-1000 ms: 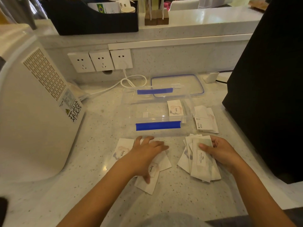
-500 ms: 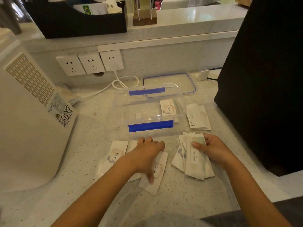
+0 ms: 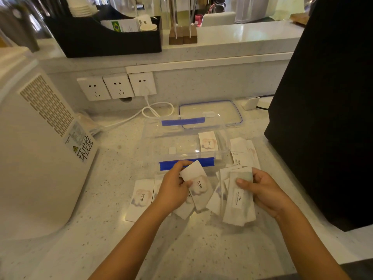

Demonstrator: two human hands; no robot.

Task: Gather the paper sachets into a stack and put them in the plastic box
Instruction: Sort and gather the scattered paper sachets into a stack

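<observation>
My left hand [image 3: 175, 186] grips a white "love" sachet [image 3: 198, 186], lifted off the counter and tilted toward the right. My right hand [image 3: 264, 188] holds a fanned bundle of sachets [image 3: 238, 201] just in front of the clear plastic box [image 3: 157, 142]. The box stands open with blue clips on its near and far sides, and one sachet [image 3: 209, 142] lies inside at its right end. Another "love" sachet [image 3: 140, 199] lies flat on the counter left of my left hand. More loose sachets [image 3: 244, 152] rest beside the box's right end.
The box lid [image 3: 211, 114] lies behind the box. A large white appliance [image 3: 36, 150] stands at the left and a tall black machine [image 3: 327, 110] at the right. Wall sockets [image 3: 117, 85] with a white cable [image 3: 153, 112] are on the back wall.
My left hand was pressing flat on sachets on the counter; it has now picked one up and brought it toward the bundle. The right hand has raised its bundle slightly.
</observation>
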